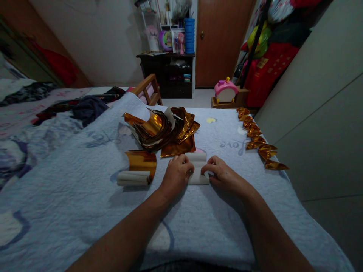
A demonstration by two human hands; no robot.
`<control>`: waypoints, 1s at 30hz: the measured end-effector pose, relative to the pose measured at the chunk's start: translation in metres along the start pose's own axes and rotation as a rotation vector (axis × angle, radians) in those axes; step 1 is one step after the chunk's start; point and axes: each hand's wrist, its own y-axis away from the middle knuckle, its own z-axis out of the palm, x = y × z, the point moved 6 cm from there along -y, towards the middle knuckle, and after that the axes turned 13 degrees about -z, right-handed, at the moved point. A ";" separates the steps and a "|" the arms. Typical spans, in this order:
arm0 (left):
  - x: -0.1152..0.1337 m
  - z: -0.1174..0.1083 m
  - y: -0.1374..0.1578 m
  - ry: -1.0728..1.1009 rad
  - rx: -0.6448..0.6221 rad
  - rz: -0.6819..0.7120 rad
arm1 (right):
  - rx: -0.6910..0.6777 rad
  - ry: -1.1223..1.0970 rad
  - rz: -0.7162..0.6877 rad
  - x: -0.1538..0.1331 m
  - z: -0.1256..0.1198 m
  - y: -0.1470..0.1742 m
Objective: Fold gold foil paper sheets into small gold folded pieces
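- So the white sheet lies on the blanket, right between the two hands, with a few crosswise creases showing.
- Left hand has the sheet's left edge pinched, thumb and fingers bunched together there.
- Right hand is pinching the right edge, with thumb and fingertips curled in. Can't really see what's going on under the fingers on either side.
- Just left of the left hand there's a curled gold sheet, with a white roll along its near side. Can't tell if those two are one piece.
- Past the hands sits a messy pile of shiny gold sheets, bent and fanned out, some showing white.
- Over on the right edge of the bed, a row of folded gold pieces runs down toward the near side, all pointy and twisted.
- Blanket's pale blue with "Love" printed on it; some dark cloth is bunched up off to the left.
- Further back: a dark cabinet with a blue container on top, a brown door, a pink toy and a big red bag.
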 end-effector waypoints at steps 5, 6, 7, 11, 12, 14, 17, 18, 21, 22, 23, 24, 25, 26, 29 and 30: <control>-0.002 0.007 -0.002 0.119 -0.107 0.051 | -0.052 0.017 -0.002 -0.002 0.000 0.000; -0.002 0.007 -0.002 0.125 -0.112 0.056 | -0.059 0.017 0.002 -0.001 0.000 0.001; -0.002 0.006 -0.002 0.131 -0.118 0.062 | -0.060 0.018 0.003 -0.001 -0.001 0.001; 0.000 -0.001 -0.001 0.152 -0.160 0.080 | -0.058 0.029 -0.008 -0.002 -0.001 0.001; 0.000 -0.003 -0.001 0.155 -0.180 0.088 | -0.060 0.030 -0.007 -0.003 -0.002 0.001; 0.001 -0.006 0.000 0.160 -0.233 0.099 | -0.066 0.027 0.006 -0.004 -0.002 0.001; 0.000 -0.009 0.001 0.160 -0.287 0.112 | -0.051 0.020 0.021 -0.003 -0.003 0.000; 0.000 -0.009 0.001 0.153 -0.301 0.116 | -0.044 0.018 0.019 -0.003 -0.003 0.000; -0.002 -0.009 0.000 0.134 -0.311 0.121 | -0.023 0.004 0.010 -0.001 -0.003 -0.001; -0.003 -0.009 0.000 0.138 -0.308 0.120 | -0.017 -0.003 0.010 -0.001 -0.003 -0.001; -0.003 -0.010 -0.001 0.150 -0.305 0.116 | -0.012 -0.009 0.011 -0.001 -0.003 -0.002; -0.004 -0.011 -0.001 0.168 -0.304 0.110 | -0.009 -0.013 0.013 -0.001 -0.003 -0.002; -0.005 -0.012 -0.002 0.186 -0.304 0.101 | -0.009 -0.015 0.014 -0.001 -0.003 -0.002; -0.005 -0.013 -0.003 0.199 -0.306 0.091 | -0.008 -0.014 0.017 -0.001 -0.003 -0.003; -0.008 -0.014 -0.005 0.201 -0.312 0.067 | 0.006 -0.013 0.042 0.000 -0.002 -0.005; -0.008 -0.014 -0.005 0.197 -0.313 0.066 | 0.013 -0.015 0.052 0.001 -0.001 -0.007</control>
